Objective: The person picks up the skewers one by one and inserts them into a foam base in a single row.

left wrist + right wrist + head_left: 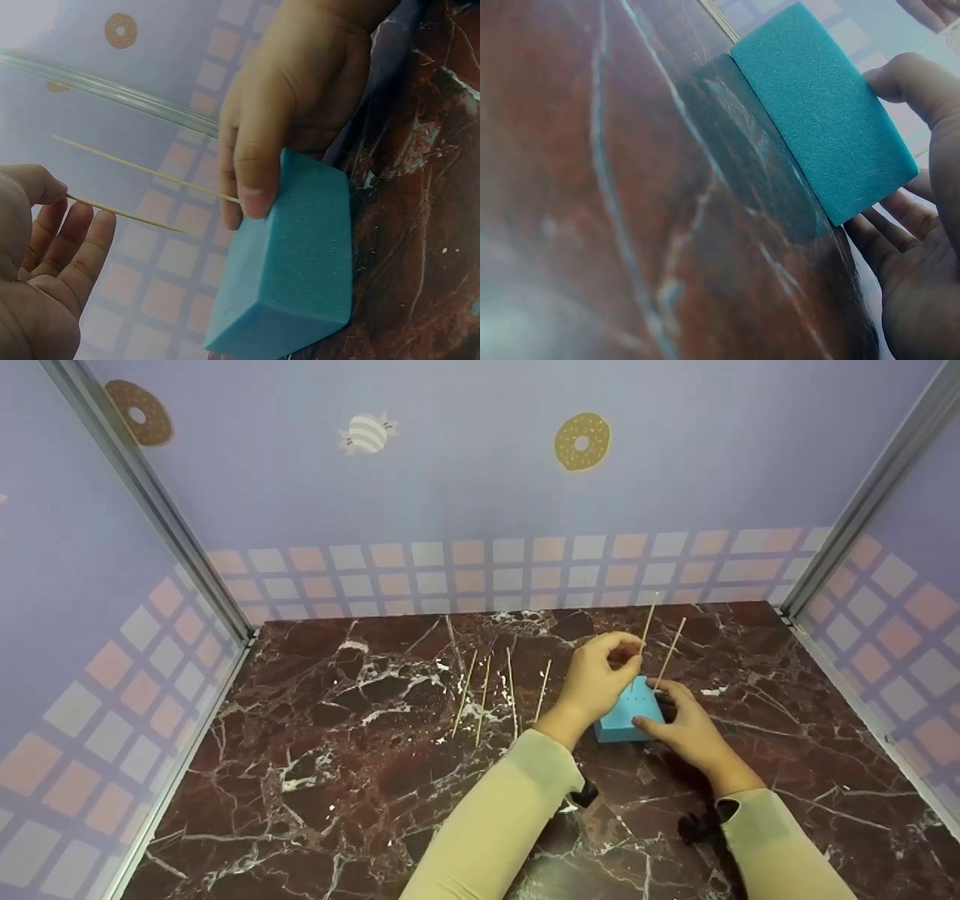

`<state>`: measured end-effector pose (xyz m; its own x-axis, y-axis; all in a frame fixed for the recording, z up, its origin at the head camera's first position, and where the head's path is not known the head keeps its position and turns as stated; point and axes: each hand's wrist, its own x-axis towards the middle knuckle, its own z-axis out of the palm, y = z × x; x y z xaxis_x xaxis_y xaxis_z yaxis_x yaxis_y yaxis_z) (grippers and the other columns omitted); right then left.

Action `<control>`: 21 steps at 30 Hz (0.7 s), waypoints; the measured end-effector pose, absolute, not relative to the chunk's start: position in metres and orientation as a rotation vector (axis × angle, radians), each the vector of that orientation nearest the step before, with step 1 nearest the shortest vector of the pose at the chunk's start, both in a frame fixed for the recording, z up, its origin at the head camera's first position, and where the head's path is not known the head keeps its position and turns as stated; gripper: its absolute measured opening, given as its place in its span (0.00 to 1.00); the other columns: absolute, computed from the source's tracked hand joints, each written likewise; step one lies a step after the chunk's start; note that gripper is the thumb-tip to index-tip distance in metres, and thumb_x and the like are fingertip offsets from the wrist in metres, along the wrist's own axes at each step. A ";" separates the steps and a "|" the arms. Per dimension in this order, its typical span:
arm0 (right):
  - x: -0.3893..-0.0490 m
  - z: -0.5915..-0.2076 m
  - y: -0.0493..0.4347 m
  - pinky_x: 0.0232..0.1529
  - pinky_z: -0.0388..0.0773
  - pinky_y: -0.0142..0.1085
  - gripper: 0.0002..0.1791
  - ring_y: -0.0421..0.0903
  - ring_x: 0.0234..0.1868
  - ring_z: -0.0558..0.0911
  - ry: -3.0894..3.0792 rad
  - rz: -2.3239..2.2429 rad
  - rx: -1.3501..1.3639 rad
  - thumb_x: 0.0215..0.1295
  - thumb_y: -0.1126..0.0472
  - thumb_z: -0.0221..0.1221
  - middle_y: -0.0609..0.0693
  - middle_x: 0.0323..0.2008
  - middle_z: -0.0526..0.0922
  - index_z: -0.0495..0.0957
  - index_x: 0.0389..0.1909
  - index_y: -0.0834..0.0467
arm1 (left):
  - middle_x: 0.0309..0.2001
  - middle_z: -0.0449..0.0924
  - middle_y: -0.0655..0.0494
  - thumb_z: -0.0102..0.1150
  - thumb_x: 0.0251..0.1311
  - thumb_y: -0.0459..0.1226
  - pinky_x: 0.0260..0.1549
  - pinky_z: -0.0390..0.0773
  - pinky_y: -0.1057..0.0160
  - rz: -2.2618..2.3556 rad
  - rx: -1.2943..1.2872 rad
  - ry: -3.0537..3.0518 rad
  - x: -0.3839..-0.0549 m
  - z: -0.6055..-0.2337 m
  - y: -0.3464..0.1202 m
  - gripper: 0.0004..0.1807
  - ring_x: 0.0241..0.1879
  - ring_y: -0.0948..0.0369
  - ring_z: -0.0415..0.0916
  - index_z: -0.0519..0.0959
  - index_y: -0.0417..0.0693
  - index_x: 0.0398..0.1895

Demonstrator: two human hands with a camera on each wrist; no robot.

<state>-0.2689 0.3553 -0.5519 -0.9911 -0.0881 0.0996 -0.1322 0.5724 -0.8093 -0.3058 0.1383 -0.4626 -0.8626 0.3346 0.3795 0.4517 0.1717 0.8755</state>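
Left forearm (491,821) angled up-right; left hand (600,679) sat higher, thumb (630,667) pinching, other fingers (96,244) loosely bent. Right forearm (784,851) angled up-left; right hand (688,727) sat lower, gripping, its thumb opposing its fingers.

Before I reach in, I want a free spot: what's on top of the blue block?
On the block, small holes show and one tilted stick rises beside the right hand. The left hand hides the back-left corner.

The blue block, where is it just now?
In the head view, the blue block sits right of centre on the marbled table, held by the right hand and to the right of four loose sticks.
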 end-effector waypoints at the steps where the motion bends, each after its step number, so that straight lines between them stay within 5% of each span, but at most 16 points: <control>1: -0.269 -0.552 0.355 0.77 0.74 0.70 0.45 0.73 0.81 0.69 -2.745 1.420 0.193 0.77 0.49 0.72 0.71 0.84 0.62 0.64 0.85 0.64 | 0.54 0.91 0.52 0.66 0.81 0.34 0.54 0.85 0.74 -1.796 -0.783 -2.335 -0.306 -0.464 0.139 0.11 0.49 0.70 0.86 0.89 0.48 0.59; 21: -0.268 -0.553 0.355 0.76 0.73 0.71 0.45 0.72 0.81 0.70 -2.729 1.433 0.186 0.76 0.49 0.73 0.68 0.83 0.64 0.66 0.85 0.62 | 0.56 0.92 0.52 0.65 0.82 0.35 0.56 0.85 0.72 -1.790 -0.827 -2.418 -0.316 -0.480 0.153 0.09 0.52 0.66 0.87 0.90 0.50 0.58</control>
<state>-0.2682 0.3549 -0.5526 -0.9913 -0.0819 0.1032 -0.1314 0.5622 -0.8165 -0.3164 0.1527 -0.4804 -0.8591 0.3986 0.3209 0.4233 0.2011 0.8834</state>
